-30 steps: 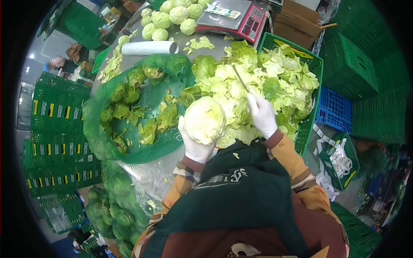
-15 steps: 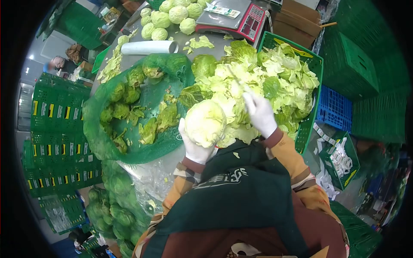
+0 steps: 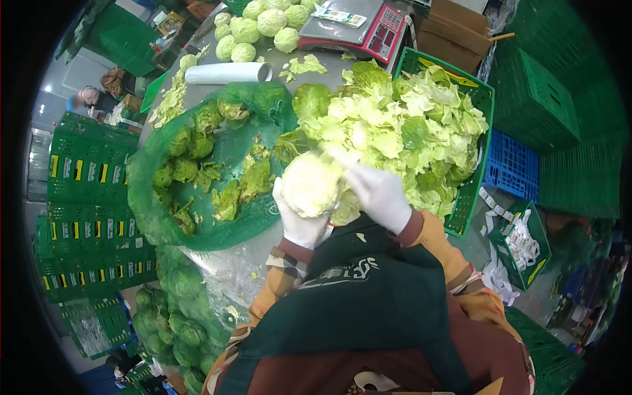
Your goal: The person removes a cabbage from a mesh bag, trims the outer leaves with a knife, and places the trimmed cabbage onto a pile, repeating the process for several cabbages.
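Observation:
A pale cabbage rests in my gloved left hand, whose fingers wrap its left side and underside. My gloved right hand is closed at the cabbage's right side. From it a knife, smeared by motion, reaches over the top of the cabbage. Loose cabbage leaves lie heaped just beyond both hands. To the left is an open green mesh bag with several darker cabbages and wilted leaves inside.
A green crate full of leaves stands at the right. Farther back are a red-edged scale, a white roll and several trimmed cabbages. Stacked green crates line the left; full mesh bags sit below.
My right hand and the knife have swung left and toward me, from over the leaf heap to the cabbage. The cabbage has shifted slightly left and looks smaller and paler.

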{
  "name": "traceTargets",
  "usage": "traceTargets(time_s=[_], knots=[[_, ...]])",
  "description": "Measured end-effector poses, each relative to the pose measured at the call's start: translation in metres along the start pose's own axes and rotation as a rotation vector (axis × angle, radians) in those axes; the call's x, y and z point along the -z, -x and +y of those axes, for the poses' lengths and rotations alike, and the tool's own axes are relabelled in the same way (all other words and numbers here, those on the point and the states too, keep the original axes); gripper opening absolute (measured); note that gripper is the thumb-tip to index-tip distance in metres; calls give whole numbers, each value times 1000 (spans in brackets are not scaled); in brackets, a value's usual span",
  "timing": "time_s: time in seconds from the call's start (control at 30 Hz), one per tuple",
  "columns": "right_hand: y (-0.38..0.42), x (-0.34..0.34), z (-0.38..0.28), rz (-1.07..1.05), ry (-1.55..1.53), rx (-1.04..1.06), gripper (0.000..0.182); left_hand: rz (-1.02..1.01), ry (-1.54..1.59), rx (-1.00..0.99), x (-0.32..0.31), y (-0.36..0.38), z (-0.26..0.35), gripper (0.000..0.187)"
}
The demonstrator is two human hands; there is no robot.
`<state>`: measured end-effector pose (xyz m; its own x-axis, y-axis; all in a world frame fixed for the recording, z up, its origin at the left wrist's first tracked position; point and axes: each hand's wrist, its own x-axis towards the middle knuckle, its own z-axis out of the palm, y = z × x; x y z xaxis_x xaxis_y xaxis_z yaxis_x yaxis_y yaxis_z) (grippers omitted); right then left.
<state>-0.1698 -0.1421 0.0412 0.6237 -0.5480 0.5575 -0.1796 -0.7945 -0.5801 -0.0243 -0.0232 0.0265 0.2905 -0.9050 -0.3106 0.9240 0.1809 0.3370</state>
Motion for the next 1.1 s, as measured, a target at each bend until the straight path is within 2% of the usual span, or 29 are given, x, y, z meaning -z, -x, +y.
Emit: traceTargets(time_s=[0.03,0.07,0.1,0.13,0.17,0.23,0.27,0.3,0.37,0.4,0.47,0.5,0.53,0.57,0.6,0.63,0.7,0.73,0.77,0.8,0.83,0.9,0.97,1.0,1.03,1.1], knots=[[5,-2,20,-55,-189,-322,37,-152,50,58,7,0,2,73],[7,-2,44,-103,-377,-639,33,-160,46,59,3,1,4,73],[6,2,59,9,-514,-708,38,-23,5,9,-3,4,6,73],[-1,16,58,-2,-647,-879,47,121,-33,-44,-6,9,6,74],[-6,20,51,-7,-649,-875,47,122,-32,-49,-2,7,7,74],[-12,21,35,-37,-603,-889,56,-27,168,62,5,1,7,74],[-11,18,26,-75,-684,-862,69,-29,167,64,5,0,6,74],[-9,11,18,-87,-749,-741,72,-29,173,95,1,0,5,74],[-7,-18,16,76,-608,-209,58,-23,180,130,1,-1,4,74],[-8,-14,9,74,-608,-214,58,-58,111,176,4,-3,8,74],[-17,-2,-6,-30,-836,-815,35,-95,39,217,3,-9,9,75],[-17,-1,-7,-33,-839,-813,35,11,-92,142,1,-12,6,76],[-16,0,-7,-38,-782,-766,27,117,-221,67,0,-13,5,77],[-15,1,-7,-43,-723,-720,20,118,-220,64,2,-14,5,77],[-13,-6,-6,-36,-730,-583,20,110,-115,104,6,-13,3,76],[-10,-7,-3,-39,-730,-586,20,102,-11,144,9,-13,2,74],[-10,-3,8,-47,-690,-585,21,93,-49,139,14,-11,0,72],[-15,5,16,67,-844,-776,19,82,-84,131,16,-9,-2,70],[-17,7,34,209,-852,-921,19,84,-79,129,17,-6,0,70],[-18,12,56,276,-697,-949,21,42,-22,132,19,-5,4,69],[0,6,103,205,-385,-783,30,1,32,136,19,-3,7,68],[12,14,108,139,187,-348,52,45,74,108,13,-8,11,68],[4,17,64,-40,-408,-709,70,102,116,92,10,-8,12,68],[7,11,59,-122,-450,-699,69,14,158,90,8,-10,10,66],[-5,21,29,-222,-628,-883,62,-75,201,88,6,-12,8,63],[-2,13,20,-343,-693,-976,49,-107,246,156,10,-13,8,61]])
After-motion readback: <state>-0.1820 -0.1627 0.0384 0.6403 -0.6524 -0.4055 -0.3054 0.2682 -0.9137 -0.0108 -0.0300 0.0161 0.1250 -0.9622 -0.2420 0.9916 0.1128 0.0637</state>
